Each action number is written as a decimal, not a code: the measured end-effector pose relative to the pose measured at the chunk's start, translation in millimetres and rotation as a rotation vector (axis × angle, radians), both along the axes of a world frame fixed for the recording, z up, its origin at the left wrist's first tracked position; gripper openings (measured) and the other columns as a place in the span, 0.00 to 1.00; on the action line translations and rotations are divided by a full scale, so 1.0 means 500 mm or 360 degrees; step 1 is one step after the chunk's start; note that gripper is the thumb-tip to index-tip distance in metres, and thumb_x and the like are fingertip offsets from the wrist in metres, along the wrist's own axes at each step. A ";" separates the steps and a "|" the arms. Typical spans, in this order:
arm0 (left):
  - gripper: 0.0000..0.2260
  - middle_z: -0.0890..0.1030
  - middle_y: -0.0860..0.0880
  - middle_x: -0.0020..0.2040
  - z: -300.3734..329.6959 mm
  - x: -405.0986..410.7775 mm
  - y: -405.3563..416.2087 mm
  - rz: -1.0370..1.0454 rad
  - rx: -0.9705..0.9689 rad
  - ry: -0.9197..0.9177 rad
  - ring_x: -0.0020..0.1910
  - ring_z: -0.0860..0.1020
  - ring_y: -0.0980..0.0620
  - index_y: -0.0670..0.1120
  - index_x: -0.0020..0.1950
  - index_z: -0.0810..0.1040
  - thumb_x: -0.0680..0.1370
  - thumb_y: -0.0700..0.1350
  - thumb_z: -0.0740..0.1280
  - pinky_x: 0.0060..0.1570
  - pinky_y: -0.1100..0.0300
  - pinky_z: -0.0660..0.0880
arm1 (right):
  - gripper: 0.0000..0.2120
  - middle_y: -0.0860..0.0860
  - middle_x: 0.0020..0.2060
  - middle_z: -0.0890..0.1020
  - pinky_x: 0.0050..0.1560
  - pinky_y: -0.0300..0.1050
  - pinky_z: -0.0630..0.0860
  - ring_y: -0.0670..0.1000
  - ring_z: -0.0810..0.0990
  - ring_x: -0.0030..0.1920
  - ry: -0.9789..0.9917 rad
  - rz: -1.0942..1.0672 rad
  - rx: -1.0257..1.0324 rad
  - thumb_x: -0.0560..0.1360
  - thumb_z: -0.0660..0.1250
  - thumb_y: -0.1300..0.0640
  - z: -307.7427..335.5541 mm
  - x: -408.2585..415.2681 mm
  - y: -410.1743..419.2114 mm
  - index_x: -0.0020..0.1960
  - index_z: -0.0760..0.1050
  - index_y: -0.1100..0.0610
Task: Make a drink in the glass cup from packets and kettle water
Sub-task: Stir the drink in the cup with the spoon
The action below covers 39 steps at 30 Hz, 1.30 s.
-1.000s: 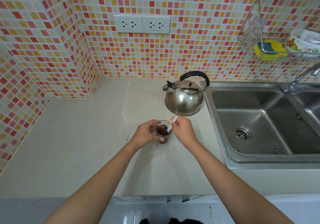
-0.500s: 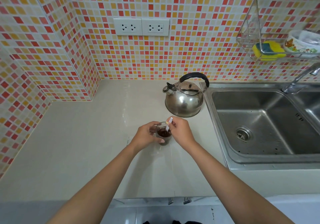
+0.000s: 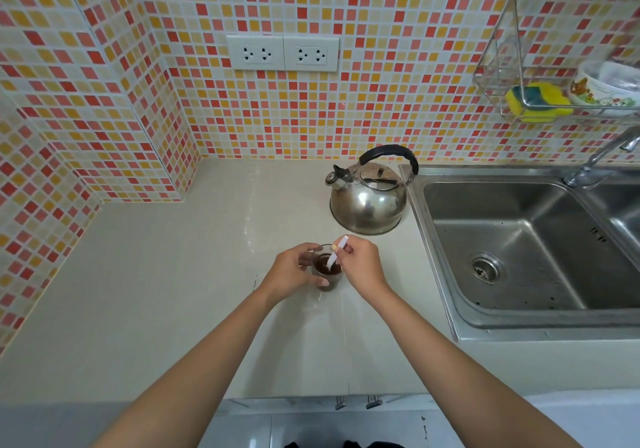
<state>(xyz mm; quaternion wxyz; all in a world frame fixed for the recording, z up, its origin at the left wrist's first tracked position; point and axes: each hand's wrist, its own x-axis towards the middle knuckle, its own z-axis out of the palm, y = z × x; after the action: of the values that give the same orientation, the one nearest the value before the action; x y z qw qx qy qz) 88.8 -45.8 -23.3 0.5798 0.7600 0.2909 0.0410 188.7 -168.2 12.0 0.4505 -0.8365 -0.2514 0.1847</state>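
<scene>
The fingers [image 3: 346, 249] of the right hand [image 3: 362, 267] pinched a thin white paper packet stick [image 3: 336, 253], which slanted down into the small clear glass cup [image 3: 326, 272], its lower end in the dark brown drink. The fingers of the left hand [image 3: 292, 271] were curled round the left side of that cup, gripping it. The cup stood upright on the pale cream table [image 3: 156, 291], between the two hands, and both bare forearms ran back from it toward the near edge of the table.

Behind the cup and a little to its right stood a round polished steel kettle [image 3: 369, 201] with a black arched handle, its spout turned left; kettle and cup were apart. To the right of the cup lay a stainless steel sink [image 3: 450, 274] let into the table, with a round drain in its basin and a steel tap [image 3: 602, 160] at its far right corner. On the mosaic tiled wall beyond the cup sat two white twin wall sockets [image 3: 283, 53]. Far to the cup's upper right hung a wire rack [image 3: 502, 63] holding a yellow sponge [image 3: 536, 103] and a white patterned bowl [image 3: 606, 87].
</scene>
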 end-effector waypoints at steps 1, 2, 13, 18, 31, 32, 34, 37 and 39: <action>0.32 0.82 0.50 0.50 0.000 0.000 0.000 -0.0003 0.0003 0.0001 0.50 0.78 0.54 0.50 0.61 0.77 0.59 0.37 0.81 0.51 0.68 0.72 | 0.05 0.47 0.29 0.76 0.36 0.37 0.70 0.45 0.74 0.31 0.0007 -0.0001 0.0026 0.75 0.64 0.64 0.001 -0.001 0.000 0.43 0.78 0.61; 0.32 0.82 0.50 0.50 0.000 0.000 -0.001 -0.0004 0.0005 0.0001 0.49 0.78 0.54 0.50 0.61 0.77 0.60 0.37 0.81 0.51 0.69 0.72 | 0.06 0.50 0.31 0.77 0.38 0.40 0.70 0.48 0.75 0.34 -0.0015 -0.0001 0.0043 0.75 0.63 0.65 0.001 -0.001 -0.001 0.44 0.79 0.62; 0.32 0.81 0.48 0.51 0.005 -0.001 -0.003 0.0001 0.0001 0.0007 0.51 0.78 0.51 0.48 0.62 0.77 0.60 0.36 0.80 0.55 0.64 0.72 | 0.05 0.42 0.30 0.73 0.36 0.30 0.67 0.40 0.72 0.33 -0.0037 0.0019 0.0068 0.76 0.63 0.64 -0.010 0.019 -0.014 0.45 0.79 0.62; 0.32 0.81 0.50 0.50 0.007 -0.001 -0.004 0.0013 0.0004 0.0025 0.50 0.78 0.51 0.48 0.62 0.77 0.60 0.36 0.81 0.54 0.64 0.72 | 0.06 0.51 0.33 0.79 0.39 0.40 0.71 0.51 0.77 0.38 0.0129 -0.0061 0.0056 0.76 0.63 0.64 -0.018 0.019 -0.015 0.44 0.79 0.63; 0.31 0.82 0.46 0.54 0.009 -0.004 -0.006 0.0018 -0.0014 0.0008 0.52 0.78 0.50 0.49 0.62 0.77 0.60 0.36 0.80 0.59 0.56 0.74 | 0.05 0.52 0.28 0.77 0.25 0.28 0.68 0.44 0.73 0.25 0.0395 -0.0466 0.0499 0.75 0.65 0.64 0.011 0.042 -0.044 0.45 0.79 0.63; 0.32 0.82 0.46 0.55 0.008 -0.005 -0.006 0.0017 -0.0016 0.0007 0.53 0.78 0.50 0.49 0.62 0.77 0.60 0.36 0.81 0.60 0.56 0.74 | 0.05 0.51 0.28 0.77 0.25 0.28 0.68 0.41 0.73 0.23 0.0356 -0.0408 0.0483 0.75 0.65 0.64 0.009 0.039 -0.044 0.44 0.79 0.62; 0.32 0.82 0.46 0.54 0.009 -0.004 -0.007 0.0019 -0.0014 0.0007 0.53 0.78 0.50 0.49 0.62 0.77 0.60 0.37 0.81 0.58 0.58 0.74 | 0.07 0.50 0.28 0.77 0.28 0.30 0.69 0.39 0.73 0.23 0.0263 -0.0234 0.0384 0.75 0.65 0.64 0.000 0.028 -0.040 0.41 0.79 0.58; 0.32 0.82 0.46 0.55 0.009 -0.004 -0.007 0.0027 -0.0020 0.0003 0.53 0.78 0.48 0.49 0.61 0.77 0.60 0.37 0.81 0.55 0.61 0.73 | 0.06 0.53 0.32 0.80 0.37 0.42 0.73 0.44 0.76 0.32 0.0081 0.0092 0.0211 0.75 0.65 0.63 -0.015 0.010 -0.032 0.41 0.80 0.59; 0.32 0.82 0.45 0.55 0.010 -0.004 -0.007 0.0020 -0.0014 0.0008 0.54 0.78 0.48 0.49 0.62 0.77 0.60 0.36 0.80 0.55 0.63 0.73 | 0.07 0.56 0.37 0.81 0.42 0.47 0.74 0.52 0.78 0.38 -0.0090 0.0249 0.0131 0.76 0.64 0.62 -0.020 0.011 -0.028 0.43 0.80 0.60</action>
<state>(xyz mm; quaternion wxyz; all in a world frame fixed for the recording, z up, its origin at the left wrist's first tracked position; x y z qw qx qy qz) 87.0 -49.4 -18.5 0.5822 0.7556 0.2972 0.0415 194.0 -182.3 2.2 0.4615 -0.7999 -0.3361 0.1851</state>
